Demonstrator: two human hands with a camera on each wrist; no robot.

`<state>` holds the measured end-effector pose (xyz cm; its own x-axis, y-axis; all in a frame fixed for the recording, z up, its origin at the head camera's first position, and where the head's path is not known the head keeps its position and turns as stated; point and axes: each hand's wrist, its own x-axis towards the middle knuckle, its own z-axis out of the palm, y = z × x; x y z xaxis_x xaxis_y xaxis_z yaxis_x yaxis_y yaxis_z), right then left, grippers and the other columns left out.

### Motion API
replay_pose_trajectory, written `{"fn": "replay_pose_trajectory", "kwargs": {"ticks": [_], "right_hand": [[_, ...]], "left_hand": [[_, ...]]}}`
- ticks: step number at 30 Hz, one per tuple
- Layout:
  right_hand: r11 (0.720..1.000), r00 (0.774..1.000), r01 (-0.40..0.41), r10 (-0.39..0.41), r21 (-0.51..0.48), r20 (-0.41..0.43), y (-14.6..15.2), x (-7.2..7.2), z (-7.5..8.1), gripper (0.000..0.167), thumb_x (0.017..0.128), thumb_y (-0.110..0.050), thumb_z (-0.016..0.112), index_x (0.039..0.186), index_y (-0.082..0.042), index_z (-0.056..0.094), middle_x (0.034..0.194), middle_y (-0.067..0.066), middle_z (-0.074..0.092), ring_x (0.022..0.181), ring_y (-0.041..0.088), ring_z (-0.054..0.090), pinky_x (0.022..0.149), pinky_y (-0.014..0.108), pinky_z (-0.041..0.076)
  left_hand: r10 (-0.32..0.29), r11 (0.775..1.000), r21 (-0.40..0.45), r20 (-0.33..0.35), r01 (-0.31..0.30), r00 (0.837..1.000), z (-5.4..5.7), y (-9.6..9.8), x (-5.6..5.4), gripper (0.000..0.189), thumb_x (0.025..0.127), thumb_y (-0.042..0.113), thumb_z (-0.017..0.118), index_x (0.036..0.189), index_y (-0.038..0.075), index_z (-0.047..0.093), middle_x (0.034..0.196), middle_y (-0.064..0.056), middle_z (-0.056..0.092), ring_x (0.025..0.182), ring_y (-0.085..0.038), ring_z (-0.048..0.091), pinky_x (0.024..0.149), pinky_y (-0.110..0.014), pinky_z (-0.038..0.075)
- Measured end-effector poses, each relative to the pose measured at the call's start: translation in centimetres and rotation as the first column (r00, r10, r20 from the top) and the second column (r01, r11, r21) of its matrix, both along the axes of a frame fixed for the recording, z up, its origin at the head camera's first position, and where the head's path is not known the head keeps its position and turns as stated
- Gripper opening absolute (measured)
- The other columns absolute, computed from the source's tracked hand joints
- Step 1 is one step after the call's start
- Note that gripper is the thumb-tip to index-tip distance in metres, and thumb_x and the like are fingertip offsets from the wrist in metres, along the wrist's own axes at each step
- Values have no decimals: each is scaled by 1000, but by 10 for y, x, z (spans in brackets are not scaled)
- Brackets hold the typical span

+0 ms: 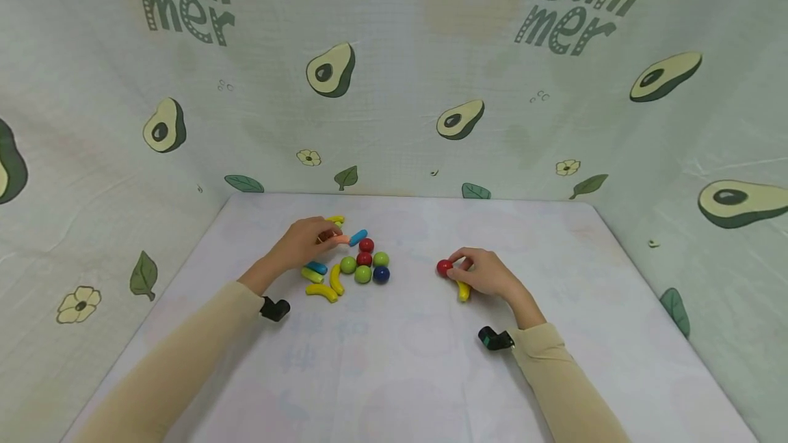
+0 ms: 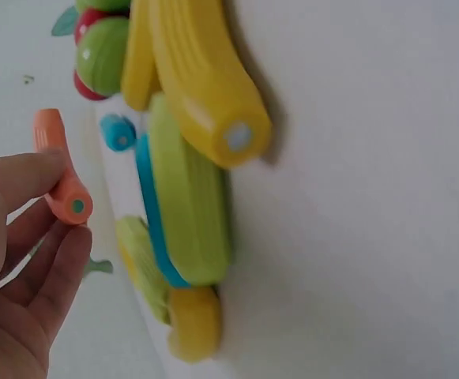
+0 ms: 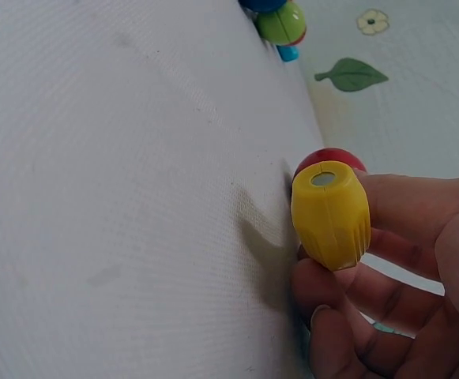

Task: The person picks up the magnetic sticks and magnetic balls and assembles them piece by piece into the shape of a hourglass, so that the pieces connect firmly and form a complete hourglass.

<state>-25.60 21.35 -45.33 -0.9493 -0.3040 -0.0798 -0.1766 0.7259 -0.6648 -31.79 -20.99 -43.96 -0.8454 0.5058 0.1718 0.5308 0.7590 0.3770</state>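
Note:
My left hand (image 1: 306, 241) pinches a curved orange toy stick (image 2: 63, 170) between thumb and fingers, above the far left of the table. Its far end comes close to a blue stick (image 1: 358, 237); whether they touch I cannot tell. At the right, my right hand (image 1: 485, 273) grips a yellow curved stick (image 3: 332, 217) just over the tabletop. A red ball (image 1: 444, 267) lies at the fingertips, against the yellow stick's far end. In the right wrist view the ball is partly hidden behind the stick.
Between the hands lie red balls (image 1: 364, 259), green balls (image 1: 363, 274) and a dark blue ball (image 1: 382, 275) in a cluster. Beside them are yellow sticks (image 1: 321, 292), a green stick (image 1: 312, 275) and another blue stick (image 1: 317, 267). A printed cloth (image 1: 394, 87) encloses the white table (image 1: 394, 361).

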Motion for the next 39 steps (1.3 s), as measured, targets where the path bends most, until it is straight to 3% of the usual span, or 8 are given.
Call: {"fn": "replay_pose_trajectory", "kwargs": {"ticks": [7,17,24,39], "right_hand": [[1000,1000,0,0,-3,2,0,-1,-1,32,100,-28,75,125,-8,71,97,7,68,76,19,59,68,32,48],[1000,1000,4,-4,6,-5,4,-1,-2,35,100,-27,75,129,-7,69,94,6,68,73,18,59,68,32,48],[1000,1000,3,-3,5,-3,2,-1,-2,35,100,-27,75,129,-8,70,94,6,68,74,19,59,68,32,47],[1000,1000,11,-11,10,-16,2,-2,0,31,99,-26,75,125,-8,72,92,7,66,73,19,57,65,30,44]], "left_hand": [[-32,995,91,-26,34,999,13,33,9,21,101,32,75,113,16,78,96,3,72,87,-15,64,80,-35,56],[-115,991,65,-25,116,993,19,89,5,20,103,28,73,118,15,77,92,3,68,81,-13,59,75,-30,53],[-174,983,62,-25,175,984,14,121,3,19,100,21,77,117,14,77,96,2,71,82,-12,60,76,-29,53],[-197,980,3,29,197,980,1,173,7,19,101,20,76,118,13,76,95,0,71,82,-14,59,77,-28,52]]}}
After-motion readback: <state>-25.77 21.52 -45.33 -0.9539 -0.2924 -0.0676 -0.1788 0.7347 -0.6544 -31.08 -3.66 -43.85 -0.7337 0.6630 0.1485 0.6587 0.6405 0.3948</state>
